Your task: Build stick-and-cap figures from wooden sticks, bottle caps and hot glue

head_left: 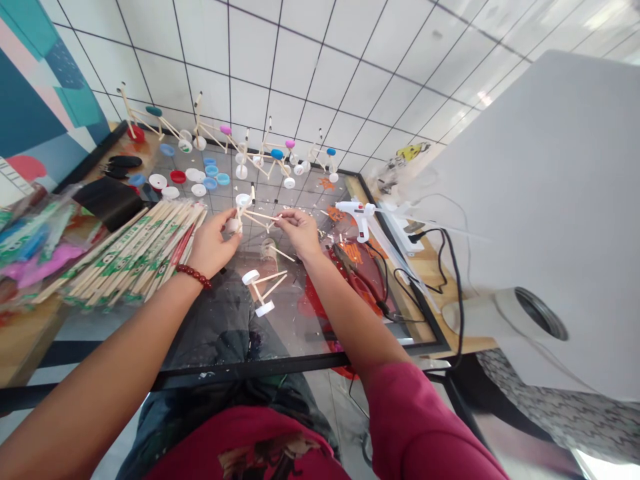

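My left hand (215, 241) is closed on a small bicycle-like model (256, 214) made of wooden sticks and white bottle caps, gripping it by its capped end. A dark-tipped stick stands up from that end. My right hand (299, 233) pinches the far tip of the model's sticks; whether a loose piece is also between the fingertips I cannot tell. Below both hands, a second stick frame (270, 283) with two white caps lies on the glass table (210, 333). A loose stick (283, 253) lies between the two.
Finished stick models (270, 157) line the tiled wall. Loose bottle caps (199, 176) lie at the back left, above wrapped chopsticks (135, 257). At right are a white glue gun (357, 215), pliers (357, 273), a power strip (405, 230) with black cables, and orange scraps (353, 253).
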The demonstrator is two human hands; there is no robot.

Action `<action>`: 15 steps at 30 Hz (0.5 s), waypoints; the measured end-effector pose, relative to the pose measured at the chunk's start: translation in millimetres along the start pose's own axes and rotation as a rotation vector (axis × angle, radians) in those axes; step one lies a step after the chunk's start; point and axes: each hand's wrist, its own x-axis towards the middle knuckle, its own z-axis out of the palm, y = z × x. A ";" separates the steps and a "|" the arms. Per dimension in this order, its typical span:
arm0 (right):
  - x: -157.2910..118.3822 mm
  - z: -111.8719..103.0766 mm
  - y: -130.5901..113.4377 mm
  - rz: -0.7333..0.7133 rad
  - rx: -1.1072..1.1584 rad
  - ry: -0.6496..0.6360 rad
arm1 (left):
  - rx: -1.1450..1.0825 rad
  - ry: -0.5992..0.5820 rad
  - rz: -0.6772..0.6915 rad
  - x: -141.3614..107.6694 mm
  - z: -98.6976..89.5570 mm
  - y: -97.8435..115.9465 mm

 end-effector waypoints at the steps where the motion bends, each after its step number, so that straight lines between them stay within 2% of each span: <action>1: 0.0 0.3 -0.1 0.006 -0.001 0.003 | 0.001 0.000 0.002 -0.1 0.1 0.2; 10: -0.1 1.9 -0.4 0.015 -0.014 0.045 | 0.014 0.019 0.008 -0.3 -0.3 0.7; 15: 0.3 1.1 0.1 0.024 -0.010 0.024 | -0.008 0.030 0.005 -0.5 0.3 0.5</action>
